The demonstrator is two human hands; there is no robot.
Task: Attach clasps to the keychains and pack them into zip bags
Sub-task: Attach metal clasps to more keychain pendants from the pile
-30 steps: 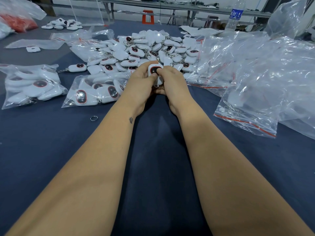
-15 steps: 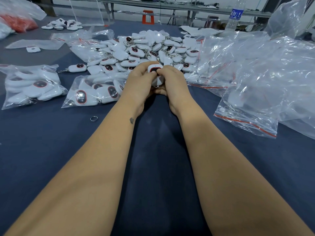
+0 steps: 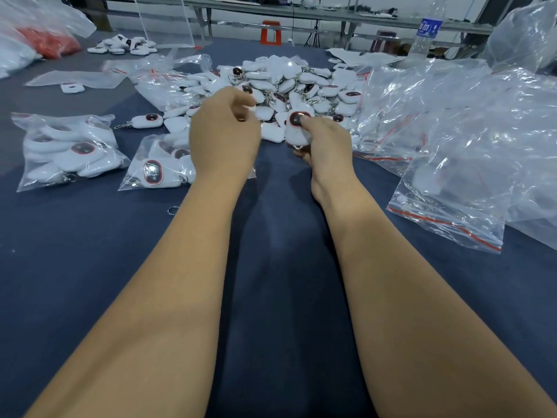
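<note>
right hand: the right hand [image 3: 324, 140] holds a white rounded plastic keychain with a dark, red-rimmed oval face [image 3: 297, 129]; the grip is closed round it, thumb pressed on the face, fingers curled beneath.
left hand: the left hand [image 3: 224, 132] hangs just to the left of that grip, apart from it, fingers loosely curled; the fingertips are blurred, so whether they pinch anything cannot be told.
keychain: upright in the right grip, raised a little above the dark blue cloth surface [image 3: 90, 251].
loose pile: a heap of matching white keychains with metal clasps [image 3: 289, 86] lies just beyond both hands.
filled bags: two clear zip bags packed with keychains [image 3: 67, 149] lie left of the left hand, one near, one further left.
empty bags: a crumpled stack of clear zip bags with red seal strips [image 3: 452, 140] lies right of the right grip.
small ring: a small metal split ring [image 3: 172, 210] lies on the surface beside the left forearm.
bottle: a clear plastic bottle with a blue label [image 3: 425, 34] stands far beyond the right grip.
</note>
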